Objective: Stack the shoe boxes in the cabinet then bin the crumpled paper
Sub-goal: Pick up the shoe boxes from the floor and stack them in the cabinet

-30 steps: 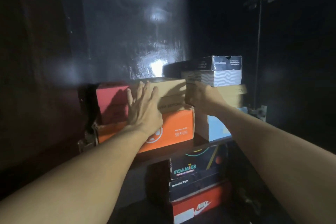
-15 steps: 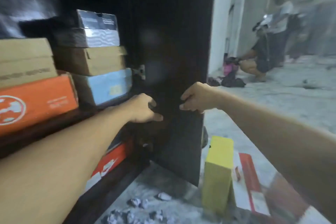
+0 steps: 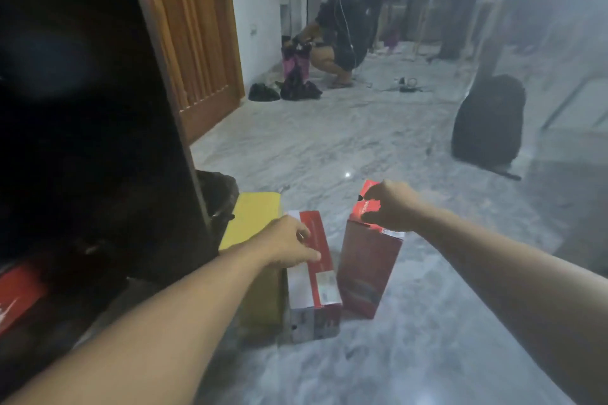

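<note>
Shoe boxes: three standing on end on the marble floor (image 3: 411, 355), beside the dark cabinet door (image 3: 98, 128).
Head view, yellow box (image 3: 255, 217): nearest the cabinet door, upright, touching the red-and-white box on its right.
Head view, red-and-white box (image 3: 317, 273): upright in the middle, narrow top face turned up, small label near its lower end.
Head view, dark red box (image 3: 367, 273): upright, just beside the middle box with a slim gap between, bright red lid end at the top.
Left hand (image 3: 289, 245): laid over the top edge of the red-and-white box, fingers curled down the far side, thumb on the near face; closed around that edge.
Right hand (image 3: 388, 205): pinching the red lid end of the dark red box, thumb below, fingers above.
Cabinet interior: dark; red box with white logo (image 3: 16, 293) low at the left edge.
Background: wooden slatted door (image 3: 197, 36); crouching person (image 3: 335, 39) over bags; black backpack (image 3: 488, 122) on the floor, well apart.
Crumpled paper: not in view.
</note>
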`<action>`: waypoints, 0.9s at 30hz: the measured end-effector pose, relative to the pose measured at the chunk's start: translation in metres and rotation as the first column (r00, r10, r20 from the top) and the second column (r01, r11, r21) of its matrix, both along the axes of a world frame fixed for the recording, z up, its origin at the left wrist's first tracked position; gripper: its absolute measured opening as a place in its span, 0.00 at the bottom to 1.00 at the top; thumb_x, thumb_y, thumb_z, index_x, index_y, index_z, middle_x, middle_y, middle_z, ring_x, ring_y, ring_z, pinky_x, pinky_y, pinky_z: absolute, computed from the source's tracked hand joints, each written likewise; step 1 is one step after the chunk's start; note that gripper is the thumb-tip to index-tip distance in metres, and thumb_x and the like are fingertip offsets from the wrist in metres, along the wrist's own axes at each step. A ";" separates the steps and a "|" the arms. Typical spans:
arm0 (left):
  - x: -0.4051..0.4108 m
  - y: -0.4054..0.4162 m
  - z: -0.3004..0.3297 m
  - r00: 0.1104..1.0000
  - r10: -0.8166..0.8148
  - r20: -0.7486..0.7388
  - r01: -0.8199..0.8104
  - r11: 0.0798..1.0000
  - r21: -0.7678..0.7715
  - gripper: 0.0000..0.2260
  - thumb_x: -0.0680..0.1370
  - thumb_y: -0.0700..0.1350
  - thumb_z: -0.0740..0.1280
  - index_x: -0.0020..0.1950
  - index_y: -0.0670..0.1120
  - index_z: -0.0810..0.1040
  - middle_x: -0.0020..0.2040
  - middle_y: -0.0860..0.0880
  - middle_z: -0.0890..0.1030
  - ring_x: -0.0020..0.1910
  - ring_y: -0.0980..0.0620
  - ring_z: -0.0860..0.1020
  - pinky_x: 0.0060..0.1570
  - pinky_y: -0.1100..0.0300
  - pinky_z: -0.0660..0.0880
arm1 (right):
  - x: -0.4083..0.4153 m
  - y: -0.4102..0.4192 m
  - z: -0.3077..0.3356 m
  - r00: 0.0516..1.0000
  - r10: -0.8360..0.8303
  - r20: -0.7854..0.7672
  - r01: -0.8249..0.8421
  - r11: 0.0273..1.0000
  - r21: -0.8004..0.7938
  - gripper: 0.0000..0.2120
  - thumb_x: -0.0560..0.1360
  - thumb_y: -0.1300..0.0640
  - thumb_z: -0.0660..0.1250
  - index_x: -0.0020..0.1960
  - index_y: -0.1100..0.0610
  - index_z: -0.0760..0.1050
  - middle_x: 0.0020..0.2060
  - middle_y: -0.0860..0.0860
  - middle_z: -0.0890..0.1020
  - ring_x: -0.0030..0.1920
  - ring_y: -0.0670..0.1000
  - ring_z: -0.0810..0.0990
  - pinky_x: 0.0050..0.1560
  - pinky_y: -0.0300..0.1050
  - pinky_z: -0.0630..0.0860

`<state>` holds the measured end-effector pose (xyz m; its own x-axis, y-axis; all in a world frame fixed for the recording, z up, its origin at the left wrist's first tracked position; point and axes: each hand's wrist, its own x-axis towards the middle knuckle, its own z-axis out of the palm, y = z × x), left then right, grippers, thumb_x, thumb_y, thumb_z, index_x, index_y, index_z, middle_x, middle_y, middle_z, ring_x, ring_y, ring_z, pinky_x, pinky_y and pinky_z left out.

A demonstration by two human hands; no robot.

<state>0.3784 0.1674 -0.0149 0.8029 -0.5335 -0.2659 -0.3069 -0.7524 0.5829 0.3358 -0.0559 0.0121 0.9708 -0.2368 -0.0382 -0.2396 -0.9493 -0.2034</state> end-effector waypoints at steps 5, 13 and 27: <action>0.005 -0.048 -0.045 0.999 0.023 -0.021 -0.024 0.999 -0.036 0.13 0.70 0.49 0.73 0.50 0.46 0.78 0.50 0.47 0.77 0.48 0.48 0.76 0.50 0.57 0.74 | -0.004 -0.021 -0.049 0.995 0.063 -0.083 -0.067 0.997 -0.048 0.29 0.77 0.47 0.64 0.75 0.47 0.62 0.65 0.57 0.75 0.65 0.61 0.73 0.58 0.52 0.73; 0.001 -0.100 -0.096 0.974 0.160 -0.163 -0.183 0.973 -0.140 0.28 0.75 0.47 0.71 0.73 0.43 0.68 0.70 0.45 0.71 0.68 0.46 0.71 0.61 0.59 0.66 | -0.039 -0.067 -0.083 0.971 -0.209 0.113 0.203 0.977 0.069 0.17 0.73 0.54 0.65 0.61 0.47 0.70 0.46 0.54 0.75 0.47 0.59 0.76 0.41 0.49 0.73; -0.021 -0.181 -0.150 0.886 0.217 -0.409 -0.316 0.929 -0.192 0.23 0.77 0.37 0.67 0.72 0.41 0.67 0.58 0.46 0.75 0.54 0.48 0.75 0.42 0.63 0.69 | -0.173 -0.163 -0.198 0.665 -0.744 0.061 0.630 0.602 0.491 0.24 0.70 0.69 0.67 0.64 0.59 0.65 0.56 0.61 0.80 0.51 0.62 0.78 0.45 0.47 0.70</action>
